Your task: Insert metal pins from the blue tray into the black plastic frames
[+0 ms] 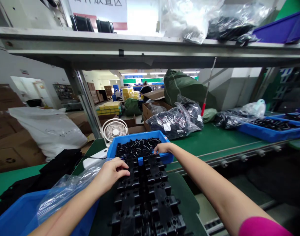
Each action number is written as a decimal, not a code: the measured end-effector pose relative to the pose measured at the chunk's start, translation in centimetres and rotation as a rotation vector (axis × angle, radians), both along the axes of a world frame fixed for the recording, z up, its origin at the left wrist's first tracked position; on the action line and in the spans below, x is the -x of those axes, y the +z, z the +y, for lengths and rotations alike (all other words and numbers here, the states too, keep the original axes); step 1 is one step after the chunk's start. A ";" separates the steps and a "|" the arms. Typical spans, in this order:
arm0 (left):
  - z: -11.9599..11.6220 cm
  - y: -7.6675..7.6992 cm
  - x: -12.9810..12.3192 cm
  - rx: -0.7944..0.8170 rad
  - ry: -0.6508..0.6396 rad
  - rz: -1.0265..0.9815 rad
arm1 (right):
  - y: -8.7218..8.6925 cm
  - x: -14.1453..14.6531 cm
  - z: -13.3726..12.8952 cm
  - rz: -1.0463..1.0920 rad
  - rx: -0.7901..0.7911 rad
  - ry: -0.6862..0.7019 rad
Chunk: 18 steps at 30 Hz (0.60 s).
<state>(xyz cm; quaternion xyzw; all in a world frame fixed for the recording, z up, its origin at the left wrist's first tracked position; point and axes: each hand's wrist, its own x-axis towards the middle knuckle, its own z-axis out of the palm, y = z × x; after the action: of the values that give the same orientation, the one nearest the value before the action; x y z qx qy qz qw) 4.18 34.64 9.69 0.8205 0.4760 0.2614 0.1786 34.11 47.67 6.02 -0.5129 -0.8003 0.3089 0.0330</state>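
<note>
The left hand [113, 175] is held half-curled, its fingers laid over the edge of a black moulded plastic tray [145, 193]; whether the tray is gripped cannot be told. The right hand [162, 148] is also partly closed, its fingertips [156, 151] placed at the tray's far end, just by the rim of a blue bin [137, 135]. The tray is held at the near side of the bin, and no parts can be made out in its sockets. The bin is filled with small black parts [137, 147]. To the near left, a clear plastic bag [66, 193] is draped over a second blue bin [19, 209]. On the green workbench [214, 141] to the right, bagged black parts [173, 121] are heaped, and a third blue bin [270, 132] is placed farther right.
</note>
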 end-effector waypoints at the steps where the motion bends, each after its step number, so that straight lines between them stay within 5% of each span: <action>1: -0.2 -0.1 0.2 0.005 -0.007 -0.001 | -0.1 0.0 0.0 0.028 -0.030 0.002; 5: 0.8 0.0 1.0 -0.020 0.042 -0.015 | 0.6 -0.1 -1.0 0.169 -0.177 -0.015; 9: 5.2 0.1 1.0 -0.028 0.216 0.015 | 2.8 -0.6 -3.8 0.286 -0.254 -0.001; 14: 10.6 -1.4 0.0 0.238 0.228 0.167 | 6.4 -0.6 -7.4 0.278 -0.323 0.101; 18: 12.1 -2.3 -1.1 0.395 0.177 0.189 | 7.2 0.7 -8.5 0.156 -0.364 0.171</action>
<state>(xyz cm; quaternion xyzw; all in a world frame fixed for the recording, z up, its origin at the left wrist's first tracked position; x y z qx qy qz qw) 5.31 46.76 7.40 0.7453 0.6027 0.1001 0.2668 33.46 39.12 13.26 -0.4035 -0.8783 0.1999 0.1607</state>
